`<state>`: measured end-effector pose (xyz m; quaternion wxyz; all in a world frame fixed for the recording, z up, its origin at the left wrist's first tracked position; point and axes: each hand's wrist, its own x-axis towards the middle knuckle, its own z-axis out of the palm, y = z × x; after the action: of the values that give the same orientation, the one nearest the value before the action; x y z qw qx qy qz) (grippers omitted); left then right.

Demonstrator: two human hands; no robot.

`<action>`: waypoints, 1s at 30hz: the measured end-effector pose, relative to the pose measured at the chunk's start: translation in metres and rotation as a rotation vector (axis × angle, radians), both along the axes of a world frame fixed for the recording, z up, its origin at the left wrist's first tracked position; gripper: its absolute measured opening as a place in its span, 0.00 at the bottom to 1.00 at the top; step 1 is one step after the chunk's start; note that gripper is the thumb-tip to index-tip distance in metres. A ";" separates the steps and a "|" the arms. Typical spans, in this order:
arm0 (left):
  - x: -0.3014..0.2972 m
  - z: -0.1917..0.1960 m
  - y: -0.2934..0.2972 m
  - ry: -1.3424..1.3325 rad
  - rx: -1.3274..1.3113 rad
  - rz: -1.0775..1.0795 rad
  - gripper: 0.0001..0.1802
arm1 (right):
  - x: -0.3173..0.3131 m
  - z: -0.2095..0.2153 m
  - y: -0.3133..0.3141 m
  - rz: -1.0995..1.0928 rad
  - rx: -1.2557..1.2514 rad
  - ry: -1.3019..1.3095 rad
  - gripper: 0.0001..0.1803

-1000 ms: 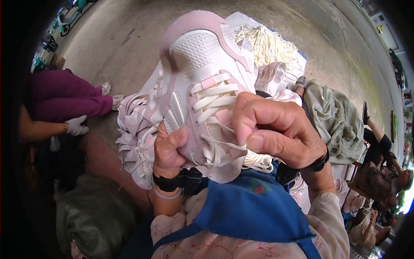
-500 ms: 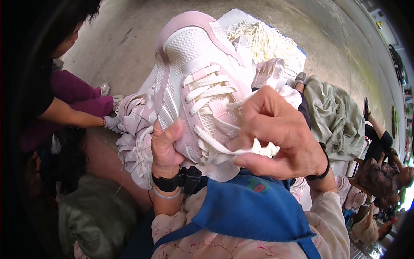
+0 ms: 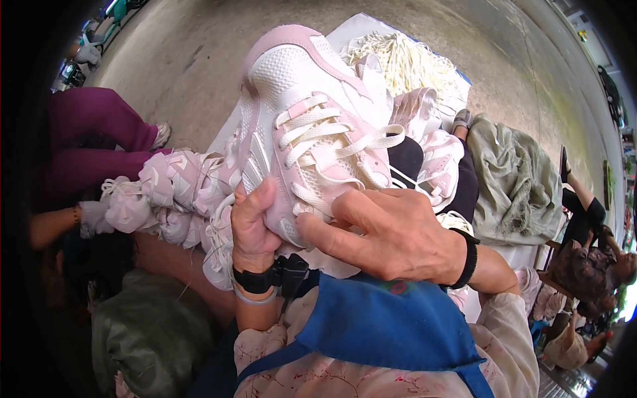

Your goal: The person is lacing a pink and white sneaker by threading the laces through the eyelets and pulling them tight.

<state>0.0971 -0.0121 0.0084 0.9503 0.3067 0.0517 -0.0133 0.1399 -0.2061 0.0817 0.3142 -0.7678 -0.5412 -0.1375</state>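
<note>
Fingers mostly hidden on my feed, left hand (image 3: 252,229) clasping shoe (image 3: 282,116); right hand (image 3: 401,235) half-curled over its laces (image 3: 308,136), hold unclear.

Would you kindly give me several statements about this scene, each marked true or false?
1. The left hand grips the pink-and-white sneaker. True.
2. The person's apron is red. False: it is blue.
3. The right hand is at the sneaker's lower lacing. True.
4. The bundle of cream laces lies inside the sneaker. False: it lies beyond it, on a white surface.
5. The co-worker's hand at far left is bare. False: it is gloved.
</note>
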 end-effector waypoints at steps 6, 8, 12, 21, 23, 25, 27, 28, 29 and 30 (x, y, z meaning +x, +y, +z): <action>0.008 0.003 -0.013 0.046 -0.041 -0.025 0.32 | 0.006 -0.001 -0.006 0.040 0.068 0.007 0.19; 0.011 -0.001 -0.019 0.059 0.026 -0.045 0.31 | 0.009 0.006 -0.014 -0.003 0.038 0.049 0.13; 0.006 -0.016 -0.009 -0.002 -0.076 -0.032 0.29 | 0.026 0.024 -0.043 0.428 0.232 1.016 0.03; -0.007 -0.046 0.015 0.082 -0.102 0.005 0.35 | 0.031 0.017 -0.028 0.229 0.154 0.651 0.10; -0.006 -0.043 0.012 0.079 -0.124 -0.016 0.35 | 0.028 0.002 -0.012 0.136 0.129 0.542 0.09; -0.007 -0.044 0.012 0.043 -0.069 -0.028 0.37 | 0.017 -0.004 -0.002 -0.126 -0.068 0.378 0.15; -0.005 -0.040 0.011 0.028 -0.019 -0.024 0.37 | 0.010 0.001 0.004 -0.136 -0.127 0.322 0.17; -0.005 -0.038 0.011 0.015 0.035 -0.024 0.37 | 0.008 0.003 0.007 -0.151 -0.180 0.268 0.18; -0.006 -0.037 0.011 0.035 0.055 -0.025 0.38 | 0.006 0.004 0.010 -0.156 -0.137 0.251 0.18; -0.006 -0.036 0.010 0.032 0.053 -0.023 0.38 | 0.006 0.005 0.012 -0.155 -0.139 0.248 0.18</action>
<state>0.0907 -0.0022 -0.0275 0.9407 0.3321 0.0638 -0.0276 0.1456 -0.1939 0.0864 0.3132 -0.8381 -0.4458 -0.0279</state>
